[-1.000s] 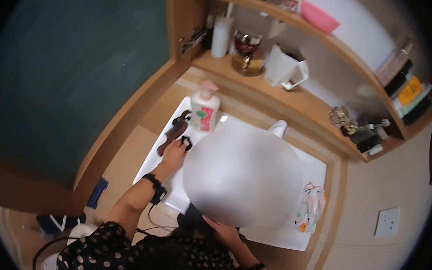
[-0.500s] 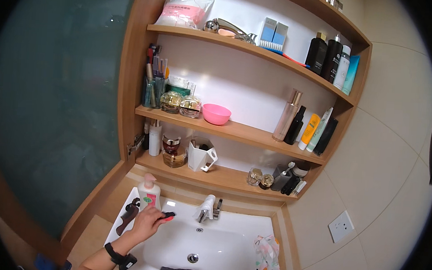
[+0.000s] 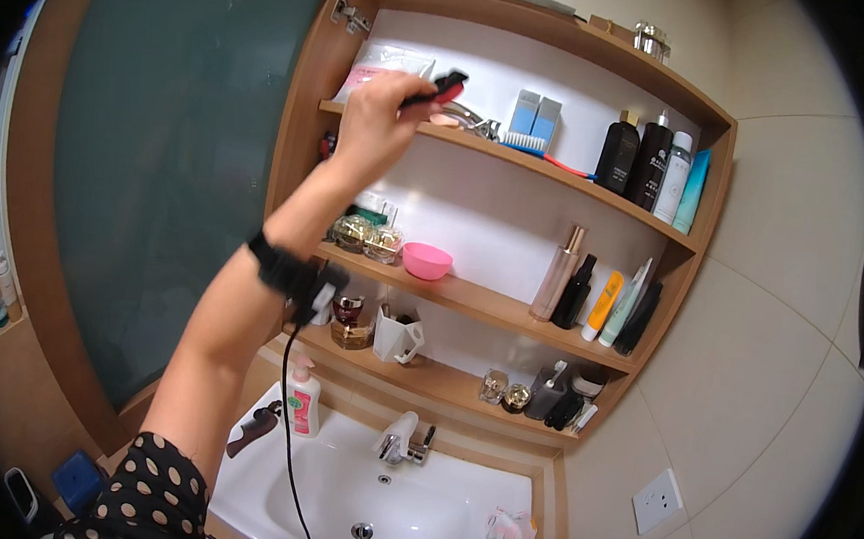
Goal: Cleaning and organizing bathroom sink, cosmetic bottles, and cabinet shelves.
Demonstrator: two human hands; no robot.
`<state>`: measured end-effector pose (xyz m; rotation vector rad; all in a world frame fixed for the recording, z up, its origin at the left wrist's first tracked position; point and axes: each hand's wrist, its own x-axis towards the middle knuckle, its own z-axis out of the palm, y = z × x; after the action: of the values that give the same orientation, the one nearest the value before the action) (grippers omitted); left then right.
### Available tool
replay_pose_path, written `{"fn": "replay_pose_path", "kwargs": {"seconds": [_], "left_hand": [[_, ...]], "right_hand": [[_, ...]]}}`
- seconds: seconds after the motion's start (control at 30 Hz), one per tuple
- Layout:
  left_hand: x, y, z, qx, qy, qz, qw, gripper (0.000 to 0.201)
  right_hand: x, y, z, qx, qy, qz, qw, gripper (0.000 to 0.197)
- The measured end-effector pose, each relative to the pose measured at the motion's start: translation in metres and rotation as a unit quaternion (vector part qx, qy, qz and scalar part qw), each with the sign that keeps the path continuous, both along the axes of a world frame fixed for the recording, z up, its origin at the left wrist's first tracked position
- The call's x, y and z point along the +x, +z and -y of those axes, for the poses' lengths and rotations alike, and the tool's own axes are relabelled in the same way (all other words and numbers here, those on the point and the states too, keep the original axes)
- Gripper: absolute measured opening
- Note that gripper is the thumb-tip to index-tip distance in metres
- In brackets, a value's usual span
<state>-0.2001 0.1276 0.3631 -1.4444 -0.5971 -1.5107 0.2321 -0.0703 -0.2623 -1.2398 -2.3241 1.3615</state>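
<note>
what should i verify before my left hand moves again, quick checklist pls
1. Left hand has hold of the black-and-red handheld item: ok, gripped in the fingers.
2. Cabinet door out of the way: ok, swung open to the left.
3. Hand clear of the curved silver tool on the shelf: cannot tell, they nearly overlap in this view.
4. Wrist cord clear of the pump bottle: cannot tell, it hangs across it in view.
5. Right hand free: cannot tell, out of view.

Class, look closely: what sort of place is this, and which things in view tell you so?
Most likely a bathroom or washroom: a white washbasin with a tap, a pump bottle on its rim, and a wooden cabinet of toiletries above.
</note>
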Motion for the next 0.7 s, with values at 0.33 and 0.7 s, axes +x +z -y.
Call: {"fn": "replay_pose_path", "kwargs": {"seconds": [0.33,0.7], "left_hand": [[-0.030,0.085,-0.096,-0.155,0.149,0.126,0.968,0.014],[-0.041,0.068,-0.116,-0.190,0.326,0.129,0.917,0.045]], "right_hand": [[0.016,-0.089,-0.002,-0.040,0.013,-0.179,0.983,0.050],[0.004,-0.019,0.014,0.001,-0.016,-0.101,0.995,0.042]]}}
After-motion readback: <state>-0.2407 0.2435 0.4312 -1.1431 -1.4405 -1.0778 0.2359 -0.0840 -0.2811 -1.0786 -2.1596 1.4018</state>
